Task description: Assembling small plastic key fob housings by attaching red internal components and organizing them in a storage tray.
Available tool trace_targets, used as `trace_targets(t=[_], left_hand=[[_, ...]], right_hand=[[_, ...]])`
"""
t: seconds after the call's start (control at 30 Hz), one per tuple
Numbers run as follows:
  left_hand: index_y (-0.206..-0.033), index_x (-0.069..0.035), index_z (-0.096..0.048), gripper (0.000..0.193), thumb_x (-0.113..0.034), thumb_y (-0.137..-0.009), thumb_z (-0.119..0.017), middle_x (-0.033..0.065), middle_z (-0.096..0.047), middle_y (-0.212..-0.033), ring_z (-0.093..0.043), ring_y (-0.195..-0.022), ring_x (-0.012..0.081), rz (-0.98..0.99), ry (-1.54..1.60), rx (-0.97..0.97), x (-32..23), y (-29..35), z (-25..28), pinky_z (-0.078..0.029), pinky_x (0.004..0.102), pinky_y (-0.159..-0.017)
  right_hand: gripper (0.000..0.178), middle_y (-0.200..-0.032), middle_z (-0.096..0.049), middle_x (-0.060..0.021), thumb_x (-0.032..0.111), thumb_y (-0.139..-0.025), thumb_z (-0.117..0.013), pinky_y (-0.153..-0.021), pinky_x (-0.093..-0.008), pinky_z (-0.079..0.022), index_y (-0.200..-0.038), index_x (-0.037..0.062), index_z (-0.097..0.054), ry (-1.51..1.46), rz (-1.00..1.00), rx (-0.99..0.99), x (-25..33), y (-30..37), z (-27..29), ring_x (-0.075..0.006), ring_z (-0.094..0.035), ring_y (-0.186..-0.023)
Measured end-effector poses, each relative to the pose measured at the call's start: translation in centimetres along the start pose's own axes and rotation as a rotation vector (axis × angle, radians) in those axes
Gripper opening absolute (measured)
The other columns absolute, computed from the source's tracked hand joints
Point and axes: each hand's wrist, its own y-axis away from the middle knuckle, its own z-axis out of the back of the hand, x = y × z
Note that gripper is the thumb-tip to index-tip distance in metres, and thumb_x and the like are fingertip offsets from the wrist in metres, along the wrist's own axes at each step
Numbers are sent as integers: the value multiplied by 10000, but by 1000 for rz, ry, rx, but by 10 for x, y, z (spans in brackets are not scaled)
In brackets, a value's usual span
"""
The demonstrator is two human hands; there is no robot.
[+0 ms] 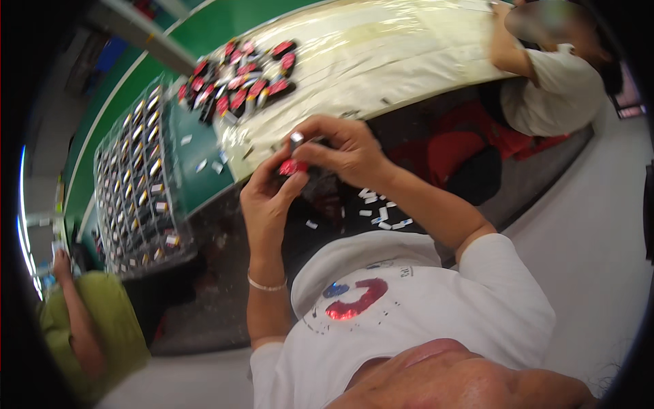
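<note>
Holding a small red-and-black piece (294, 167), the left hand (267, 198) and right hand (349, 151) have their fingers clamped on it by the pale table's (381, 54) near edge. Similar pieces (257, 88) lie heaped far left, beyond a compartmented tray (174, 187).

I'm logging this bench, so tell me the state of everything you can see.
Red item, held
Left hand, pinching it
Right hand, pinching it
Red-and-black heap, loosely piled
Clear tray, many compartments filled
Pale table sheet, spread, wrinkled
Small white pieces, scattered
Bracelet, worn
</note>
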Motion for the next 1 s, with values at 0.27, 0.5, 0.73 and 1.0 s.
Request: trace_targets(t=[0.27,0.5,0.73,1.0], left_hand=[[-1164,32,-595,358,15,-829,-718,57,-642,-1098,-622,-975,96,-38,23,-23,-12,2,9,-516,216,-867],[-1195,39,-563,357,20,-859,-682,75,-638,-1121,-623,-958,92,-35,78,-30,-13,6,17,-513,217,-852],[-1172,43,-557,300,11,-888,-649,107,-632,-1163,-615,-1011,109,-110,12,-97,-14,10,14,-502,232,-886],[-1172,48,-560,293,28,-890,-635,125,-624,-1205,-614,-1045,131,-154,-39,-67,-17,13,16,-501,250,-916]], right_hand=[[191,-979,-694,-59,47,-893,-664,-822,-234,-500,-1075,-10,-656,-53,84,-50,-10,-2,-3,-102,-632,-909],[222,-951,-679,-71,72,-829,-719,-743,-245,-508,-1046,30,-704,438,277,96,0,-13,-3,-151,-647,-838],[273,-867,-639,-47,109,-804,-741,-654,-258,-511,-1077,106,-719,691,401,127,1,-17,-9,-161,-624,-756],[306,-850,-632,-29,102,-770,-750,-624,-272,-499,-1073,133,-724,781,472,143,0,-17,-10,-173,-597,-755]])
